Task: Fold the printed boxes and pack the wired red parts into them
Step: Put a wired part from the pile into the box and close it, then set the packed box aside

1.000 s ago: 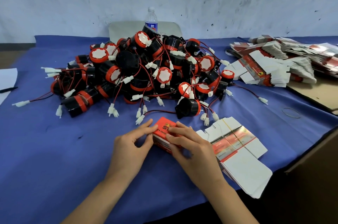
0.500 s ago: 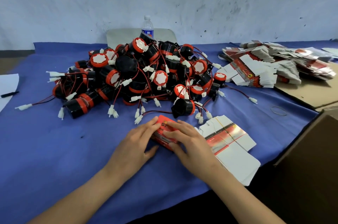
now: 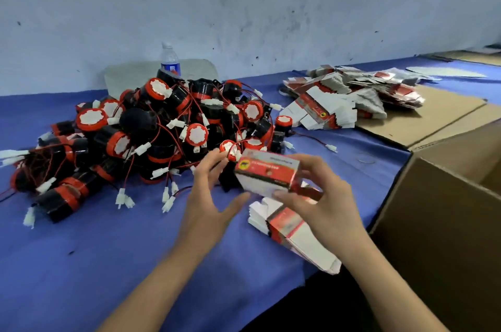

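A folded printed box (image 3: 267,173), red and white, is lifted above the blue table (image 3: 95,250). My right hand (image 3: 325,201) grips its right end, fingers over the top and thumb underneath. My left hand (image 3: 208,204) hovers at the box's left end with fingers spread; whether it touches the box I cannot tell. Behind the hands lies a big heap of wired red parts (image 3: 162,128), black and red with white connectors. A small stack of flat boxes (image 3: 287,226) lies under my right hand.
A large brown carton (image 3: 447,223) stands open at the right, beside the table edge. More flat boxes (image 3: 339,104) are piled at the back right on cardboard. A water bottle (image 3: 170,60) stands behind the heap. A rubber band (image 3: 366,159) lies on the cloth.
The box was pressed on the table under both hands; now my right hand has lifted it up and to the right, and my left hand has opened away from it.
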Available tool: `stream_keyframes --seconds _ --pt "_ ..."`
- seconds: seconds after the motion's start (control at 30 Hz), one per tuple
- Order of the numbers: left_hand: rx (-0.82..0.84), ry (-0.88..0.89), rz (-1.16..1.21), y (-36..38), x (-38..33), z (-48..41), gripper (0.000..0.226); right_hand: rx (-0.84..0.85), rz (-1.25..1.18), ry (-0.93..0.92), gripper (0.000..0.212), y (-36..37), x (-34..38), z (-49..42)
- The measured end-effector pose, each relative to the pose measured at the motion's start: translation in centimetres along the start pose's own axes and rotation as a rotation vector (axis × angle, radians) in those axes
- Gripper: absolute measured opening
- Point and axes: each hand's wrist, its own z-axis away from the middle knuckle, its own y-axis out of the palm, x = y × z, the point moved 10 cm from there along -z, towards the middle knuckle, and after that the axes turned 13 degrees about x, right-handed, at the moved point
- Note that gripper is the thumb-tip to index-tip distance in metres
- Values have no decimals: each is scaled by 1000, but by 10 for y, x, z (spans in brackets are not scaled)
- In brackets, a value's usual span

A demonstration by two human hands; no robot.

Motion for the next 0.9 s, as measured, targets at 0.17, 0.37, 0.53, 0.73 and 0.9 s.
stream_keyframes --seconds 0.17,0.37,0.53,0.73,0.9 --pt "58 -108 -64 15 40 -8 72 -735 -283 -37 48 -147 -9 42" --pt "443 -10 -214 66 23 3 63 -1161 288 129 52 -215 -8 91" --pt "676 49 -506 98 24 10 50 -1045 570 184 46 -176 12 69" --pt "538 55 -443 85 25 5 44 347 586 438 70 13 -55 10" --pt "408 155 -486 77 10 2 35 619 850 519 62 49 -84 19"
